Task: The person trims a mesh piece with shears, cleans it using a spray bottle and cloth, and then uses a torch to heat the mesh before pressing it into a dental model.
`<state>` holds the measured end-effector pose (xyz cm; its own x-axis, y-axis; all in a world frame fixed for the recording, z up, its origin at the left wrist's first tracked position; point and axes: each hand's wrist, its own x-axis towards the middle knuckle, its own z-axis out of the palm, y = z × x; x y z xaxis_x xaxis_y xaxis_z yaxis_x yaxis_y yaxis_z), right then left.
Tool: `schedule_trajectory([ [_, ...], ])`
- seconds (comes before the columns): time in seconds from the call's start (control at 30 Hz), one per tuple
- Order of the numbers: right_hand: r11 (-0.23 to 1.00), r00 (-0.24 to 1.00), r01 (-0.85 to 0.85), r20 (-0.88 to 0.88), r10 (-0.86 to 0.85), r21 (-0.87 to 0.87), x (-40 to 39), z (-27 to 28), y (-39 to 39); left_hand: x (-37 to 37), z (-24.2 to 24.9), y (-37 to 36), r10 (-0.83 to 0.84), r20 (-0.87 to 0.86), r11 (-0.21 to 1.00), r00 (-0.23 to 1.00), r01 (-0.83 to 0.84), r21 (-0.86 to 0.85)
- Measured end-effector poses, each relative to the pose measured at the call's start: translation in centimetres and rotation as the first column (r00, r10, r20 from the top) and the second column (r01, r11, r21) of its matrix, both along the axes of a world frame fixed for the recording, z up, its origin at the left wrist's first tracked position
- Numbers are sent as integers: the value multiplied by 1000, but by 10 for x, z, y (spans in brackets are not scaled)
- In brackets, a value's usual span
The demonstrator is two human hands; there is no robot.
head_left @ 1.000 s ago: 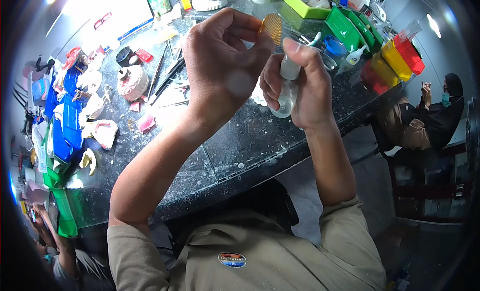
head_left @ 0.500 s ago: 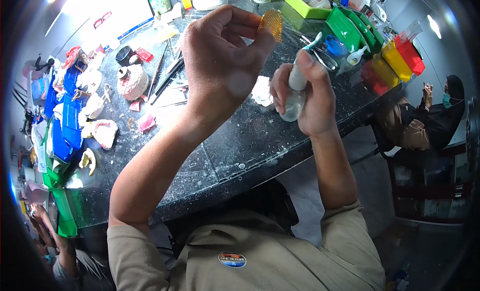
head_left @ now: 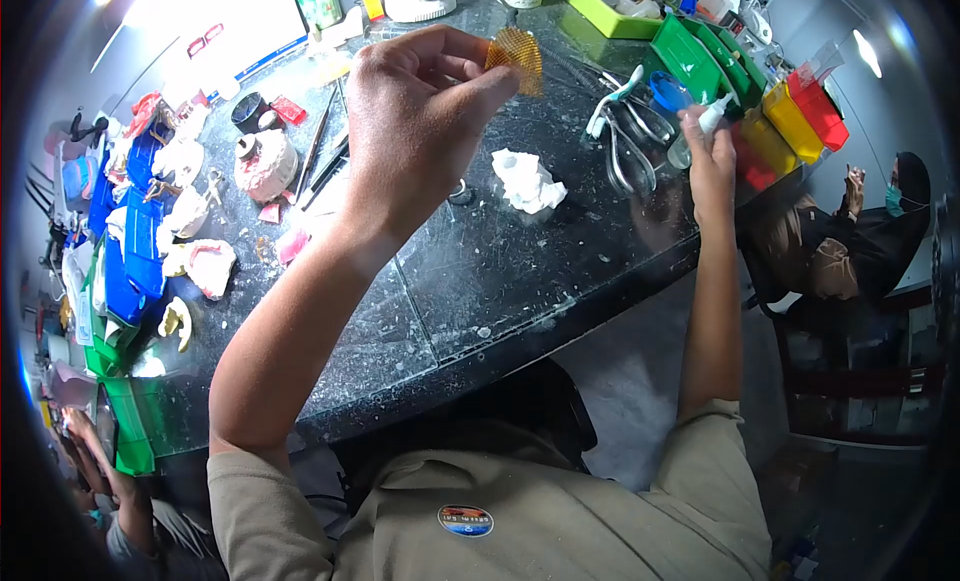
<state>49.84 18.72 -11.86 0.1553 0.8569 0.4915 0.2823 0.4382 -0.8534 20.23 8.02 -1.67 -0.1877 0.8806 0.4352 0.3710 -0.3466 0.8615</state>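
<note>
Between the thumb and fingers of my left hand (head_left: 425, 111) is a small curved piece of amber mesh (head_left: 517, 59), held up over the bench. My right hand (head_left: 708, 171) is at the right side of the bench, its fingers around a clear bottle (head_left: 680, 152) that they mostly hide. A white nozzle (head_left: 713, 115) shows just past the fingertips. Close by on the left lie metal pliers (head_left: 630, 156) and a pale-handled brush (head_left: 622, 86); a blue bowl (head_left: 668, 89) sits just behind. Crumpled white tissue (head_left: 527, 181) lies between my hands.
Dental casts (head_left: 265, 166) and pink pieces lie at the left beside blue trays (head_left: 135, 241). Green bins (head_left: 690, 56) and yellow and red bins (head_left: 797, 116) line the back right. A seated person (head_left: 850, 221) is at the right; another person's arm (head_left: 110, 461) shows lower left.
My right hand has moved right with the clear bottle, away from my left hand, uncovering the pliers and tissue. My left hand has shifted slightly left and down with the mesh.
</note>
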Motion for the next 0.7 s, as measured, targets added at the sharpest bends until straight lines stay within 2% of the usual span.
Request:
schedule_trajectory([
  [0.03,1000,999,5,-36,-4,25,-4,4,-4,-1,0,0,14,-35,1000,999,-14,11],
  [0.07,969,986,147,44,-158,197,-8,8,-9,-2,0,0,29,-70,999,997,-27,25],
  [0.13,767,872,346,117,-475,540,-16,23,-24,-4,0,0,66,-130,997,989,-60,54],
  [0.2,840,904,178,251,-345,513,-49,50,-57,-3,0,0,103,-183,993,978,-89,80],
  [0.23,893,930,-110,363,-63,437,-67,49,-63,-3,-2,2,94,-152,993,984,-82,86],
  [0.27,831,838,-361,539,90,424,-82,40,-58,-2,-5,5,84,-120,993,989,-72,96],
  [0.33,904,708,-425,637,305,40,-112,19,-77,-1,-4,6,88,-85,992,992,-80,98],
  [0.43,859,698,-512,583,416,-1,-115,17,-66,-4,3,-5,113,-152,993,982,-109,35],
  [0.47,912,778,-390,575,252,128,-114,25,-67,-8,3,-7,110,-153,994,982,-104,46],
  [0.5,887,836,-403,484,256,225,-111,36,-65,-10,2,-8,116,-152,993,982,-112,34],
  [0.57,880,925,-379,89,370,287,-119,49,-70,-12,1,-8,113,-151,994,982,-112,11],
  [0.6,883,932,-353,35,360,308,-123,55,-75,-10,0,-8,107,-142,994,984,-103,32],
  [0.7,885,868,-454,-174,465,103,-148,61,-84,-3,-4,-7,72,-102,993,992,-62,96],
])
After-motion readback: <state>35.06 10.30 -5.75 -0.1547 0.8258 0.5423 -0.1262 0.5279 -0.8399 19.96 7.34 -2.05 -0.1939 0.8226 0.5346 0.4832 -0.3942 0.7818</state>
